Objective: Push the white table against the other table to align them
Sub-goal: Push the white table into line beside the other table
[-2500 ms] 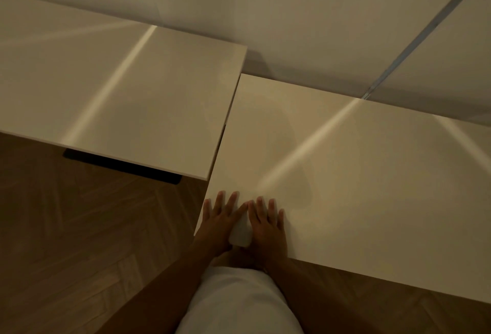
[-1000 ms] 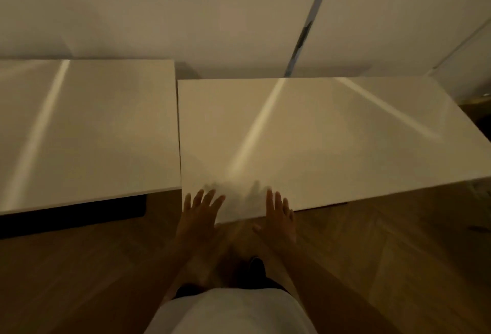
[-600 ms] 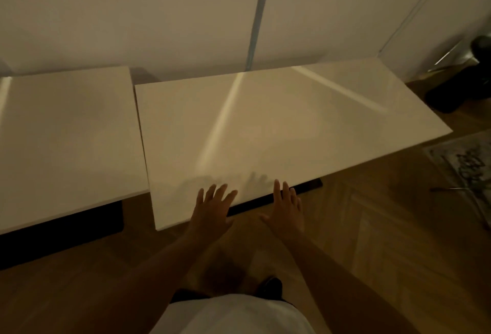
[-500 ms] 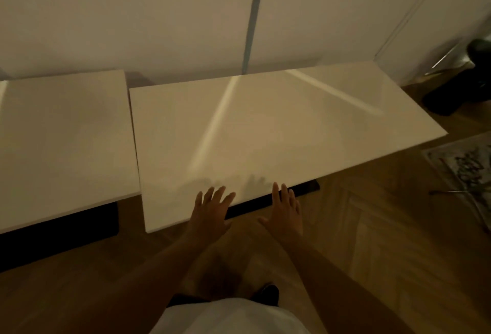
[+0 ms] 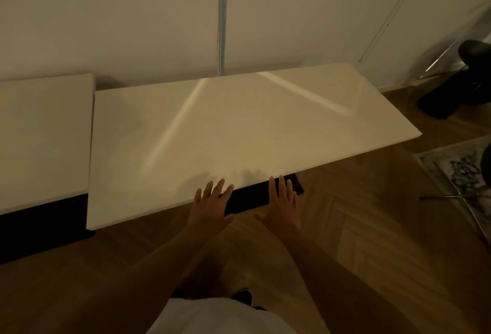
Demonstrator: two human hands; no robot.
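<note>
The white table (image 5: 239,131) fills the middle of the head view, its left edge right beside the other white table (image 5: 42,137) at the left, with only a thin seam between them. The white table's near edge reaches closer to me than the other table's near edge. My left hand (image 5: 211,207) is spread flat, fingertips at the white table's near edge. My right hand (image 5: 283,204) is spread too, hovering just off that edge over the floor. Neither hand holds anything.
A pale wall with a vertical metal strip (image 5: 221,14) runs behind both tables. A dark object (image 5: 457,83) stands on the wood floor at the far right. A patterned rug (image 5: 457,171) and thin metal legs (image 5: 467,206) lie at the right.
My hands came off the tabletop and back to its near edge. The view swung right, so the tables slid left and the rug and dark object came into sight.
</note>
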